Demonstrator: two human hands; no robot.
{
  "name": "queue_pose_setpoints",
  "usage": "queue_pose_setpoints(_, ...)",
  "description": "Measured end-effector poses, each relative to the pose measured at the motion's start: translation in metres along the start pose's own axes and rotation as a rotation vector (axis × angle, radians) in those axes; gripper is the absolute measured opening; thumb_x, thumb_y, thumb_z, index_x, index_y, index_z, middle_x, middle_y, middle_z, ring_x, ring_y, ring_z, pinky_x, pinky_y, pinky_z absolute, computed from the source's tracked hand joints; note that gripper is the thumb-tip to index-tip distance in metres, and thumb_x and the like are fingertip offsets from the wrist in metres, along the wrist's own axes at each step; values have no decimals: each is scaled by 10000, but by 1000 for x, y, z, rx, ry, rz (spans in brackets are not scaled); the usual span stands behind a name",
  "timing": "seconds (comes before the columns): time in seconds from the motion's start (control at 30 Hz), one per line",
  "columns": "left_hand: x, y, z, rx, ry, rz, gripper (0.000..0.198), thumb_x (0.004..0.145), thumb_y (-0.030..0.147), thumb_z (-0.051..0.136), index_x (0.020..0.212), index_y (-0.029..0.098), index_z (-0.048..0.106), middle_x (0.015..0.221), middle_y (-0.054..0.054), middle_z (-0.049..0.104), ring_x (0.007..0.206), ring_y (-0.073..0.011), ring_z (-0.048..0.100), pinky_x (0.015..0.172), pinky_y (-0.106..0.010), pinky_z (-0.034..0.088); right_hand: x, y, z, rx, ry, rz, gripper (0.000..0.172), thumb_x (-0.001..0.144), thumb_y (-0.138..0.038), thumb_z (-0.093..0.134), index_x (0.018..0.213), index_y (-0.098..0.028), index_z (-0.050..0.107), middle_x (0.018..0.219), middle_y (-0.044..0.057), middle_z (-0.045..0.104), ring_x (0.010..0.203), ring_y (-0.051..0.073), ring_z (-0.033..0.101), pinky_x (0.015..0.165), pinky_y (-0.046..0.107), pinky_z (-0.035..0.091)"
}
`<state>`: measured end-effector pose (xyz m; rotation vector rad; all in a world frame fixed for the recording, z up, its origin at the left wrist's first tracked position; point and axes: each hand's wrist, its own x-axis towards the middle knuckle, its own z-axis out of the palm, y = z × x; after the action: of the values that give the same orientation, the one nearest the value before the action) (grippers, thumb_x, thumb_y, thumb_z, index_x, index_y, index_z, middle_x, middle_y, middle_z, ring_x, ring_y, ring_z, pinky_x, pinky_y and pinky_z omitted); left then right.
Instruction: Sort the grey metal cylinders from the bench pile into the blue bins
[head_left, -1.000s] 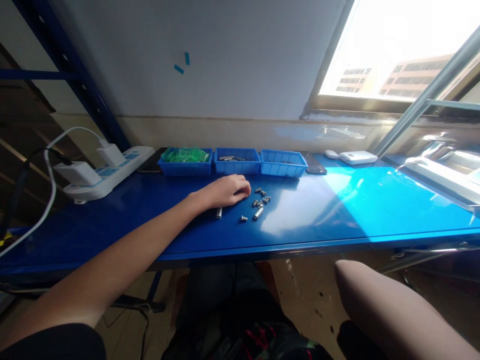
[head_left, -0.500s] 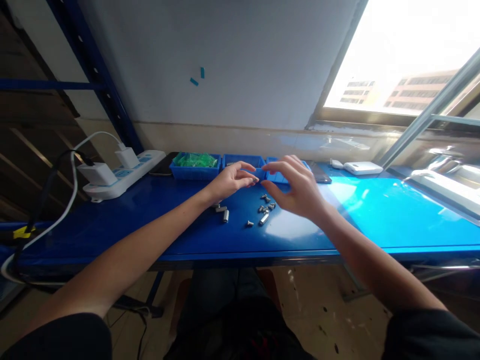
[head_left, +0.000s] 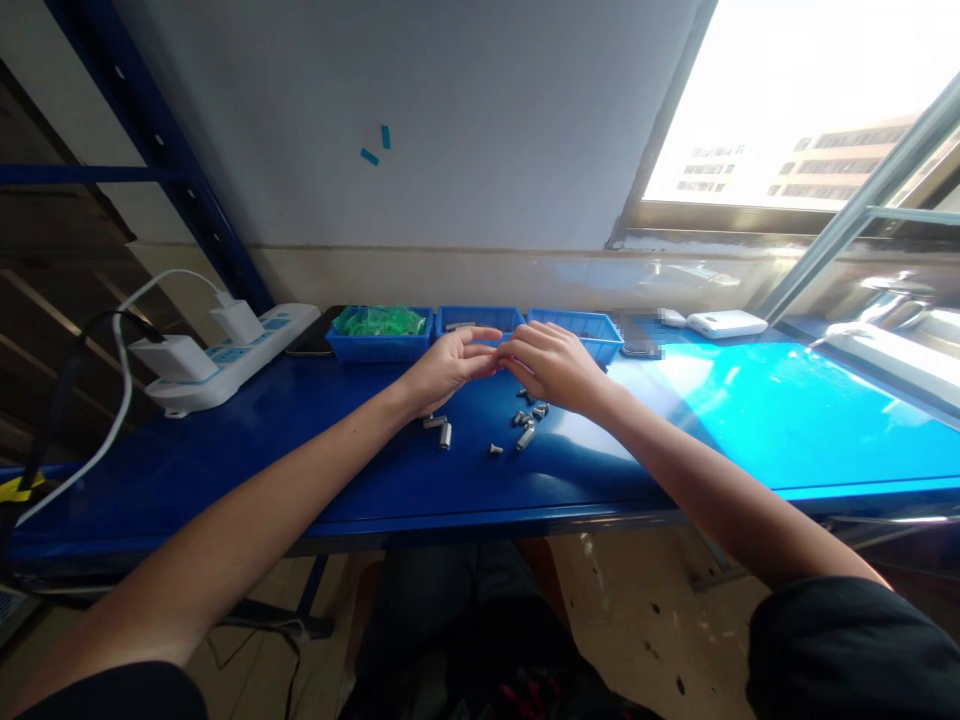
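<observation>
Over the blue table [head_left: 360, 475], my left hand [head_left: 450, 368] and my right hand [head_left: 553, 370] meet at the fingertips. The left thumb and fingers are pinched together, and the right fingers close over the left tips. Whatever sits between them is too small and covered to make out. Below the hands, toward me, lie several short metal screws [head_left: 521, 418], with a single screw [head_left: 495, 450] apart from them. A hexagonal metal standoff [head_left: 525, 438] lies beside the screws. To the left are another standoff [head_left: 445, 436] and one more standoff [head_left: 434, 422] under my left hand.
Behind the hands stand a blue bin [head_left: 380, 347] of green plastic, a middle blue bin [head_left: 480, 312] with metal pieces, and a right blue bin [head_left: 589, 322]. A power strip [head_left: 240, 360] with plugs is at left. A white device [head_left: 726, 323] lies near the window.
My right hand has moved left, and its spread fingers have closed onto the left fingertips. The left hand stays pinched in nearly the same place. The camera view has shifted slightly.
</observation>
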<state>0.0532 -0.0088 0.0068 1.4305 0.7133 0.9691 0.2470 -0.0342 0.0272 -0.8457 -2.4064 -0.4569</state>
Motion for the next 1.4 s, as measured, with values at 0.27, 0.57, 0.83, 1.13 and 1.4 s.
queue_pose_setpoints(0.27,-13,11,8,852,-215,317,278,853,266,596,1114,180,638,1126,-98,666,1002,-207,629,890,-352,480,-3,38,-34,-136,635,360,243,964,-362,402,1003,-226,599,922,95,584,905,228,545,789,416,477)
queue_pose_setpoints(0.57,-16,5,21,1179,-337,334,176,819,295,623,920,167,689,922,-71,694,870,-213,646,783,-290,471,-21,25,11,51,165,516,314,856,-337,581,1131,-187,584,991,108,590,942,263,572,849,439,476)
queue_pose_setpoints(0.83,1,1,-6,437,28,132,458,746,366,695,1103,168,486,834,-41,704,850,-190,676,785,-303,484,-12,-10,19,238,77,141,227,893,-230,533,1109,-193,594,954,74,603,919,206,566,834,329,472)
queue_pose_setpoints(1.13,-1,1,-4,456,-100,158,506,811,400,652,1204,168,432,858,-51,711,842,-180,671,791,-308,484,-12,0,10,87,97,66,147,934,-290,497,951,-204,615,909,77,625,839,205,563,779,331,469)
queue_pose_setpoints(1.4,-9,-5,13,1159,-379,392,439,902,240,507,1338,189,527,1348,-101,580,1195,-247,529,1025,-390,396,-21,54,-10,-206,247,645,326,884,-355,546,1132,-150,597,970,119,631,909,271,577,792,401,451)
